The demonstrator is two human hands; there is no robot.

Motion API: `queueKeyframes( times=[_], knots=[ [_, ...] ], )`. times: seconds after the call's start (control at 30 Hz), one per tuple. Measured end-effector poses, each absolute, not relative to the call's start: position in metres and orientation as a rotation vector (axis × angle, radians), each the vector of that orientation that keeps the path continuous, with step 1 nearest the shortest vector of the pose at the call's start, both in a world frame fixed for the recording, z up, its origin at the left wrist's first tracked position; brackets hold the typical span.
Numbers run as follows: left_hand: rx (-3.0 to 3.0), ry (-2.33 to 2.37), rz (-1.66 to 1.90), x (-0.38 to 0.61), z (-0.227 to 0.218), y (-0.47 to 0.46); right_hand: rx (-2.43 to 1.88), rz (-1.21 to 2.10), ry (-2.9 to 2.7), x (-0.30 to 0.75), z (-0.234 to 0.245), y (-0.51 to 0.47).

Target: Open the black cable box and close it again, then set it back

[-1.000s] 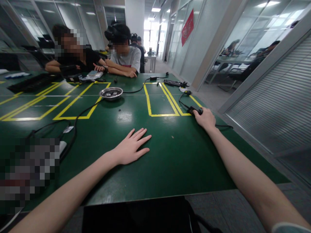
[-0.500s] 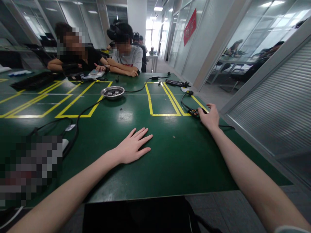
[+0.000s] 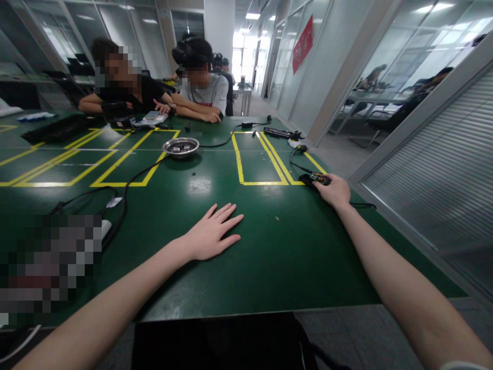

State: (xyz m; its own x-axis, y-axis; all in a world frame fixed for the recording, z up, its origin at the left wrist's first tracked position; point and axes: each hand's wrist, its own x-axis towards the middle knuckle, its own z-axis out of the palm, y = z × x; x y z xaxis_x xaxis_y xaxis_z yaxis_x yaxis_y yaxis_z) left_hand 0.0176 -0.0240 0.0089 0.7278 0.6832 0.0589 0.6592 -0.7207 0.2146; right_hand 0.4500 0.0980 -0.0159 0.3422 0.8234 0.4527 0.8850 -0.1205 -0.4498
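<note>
My left hand (image 3: 211, 234) lies palm down on the green table (image 3: 239, 277), its fingers spread and nothing in it. Farther out on the right, my right hand (image 3: 336, 192) is closed on a small black device with orange and yellow marks (image 3: 322, 179). The thumb is on the near side of the device; the other fingers are mostly hidden behind it. A black part (image 3: 307, 180) sticks out to the left of the grip. A black cable (image 3: 298, 163) runs close by, and its plug-like end (image 3: 301, 148) rests farther back.
A metal bowl (image 3: 181, 147) with small metal pieces stands beyond my left hand. Yellow tape (image 3: 239, 159) marks rectangles on the table. A folded black tripod-like item (image 3: 283, 133) lies at the back right. Cables (image 3: 125, 198) cross the left side. Two people (image 3: 200, 92) sit opposite.
My right hand's fingers have closed around the black device, which has turned and shifted slightly to the right. The left hand stays in place on the table.
</note>
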Motion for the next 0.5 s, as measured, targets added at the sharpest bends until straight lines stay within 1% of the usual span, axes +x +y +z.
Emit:
queueKeyframes(
  times=[0.1, 0.23, 0.3, 0.4, 0.47, 0.5],
  knots=[
    [2.74, 1.09, 0.187, 0.018, 0.009, -0.024, -2.012, -0.045, -1.498, 0.434, -0.014, 0.094],
    [2.723, 1.093, 0.223, 0.019, 0.008, -0.025, -1.77, 0.114, -1.79, 0.386, -0.008, 0.077],
    [2.693, 1.102, 0.321, 0.021, 0.01, -0.026, -1.512, 0.242, -1.981, 0.355, -0.006, 0.06],
    [2.604, 1.132, 0.622, 0.023, 0.017, -0.028, -0.974, 0.439, -2.286, 0.311, -0.003, 0.029],
    [2.572, 1.088, 0.806, 0.024, 0.023, -0.029, -0.683, 0.507, -2.405, 0.29, -0.001, 0.012],
    [2.583, 1.024, 0.829, 0.024, 0.025, -0.029, -0.588, 0.502, -2.429, 0.283, 0.0, 0.006]
  ],
)
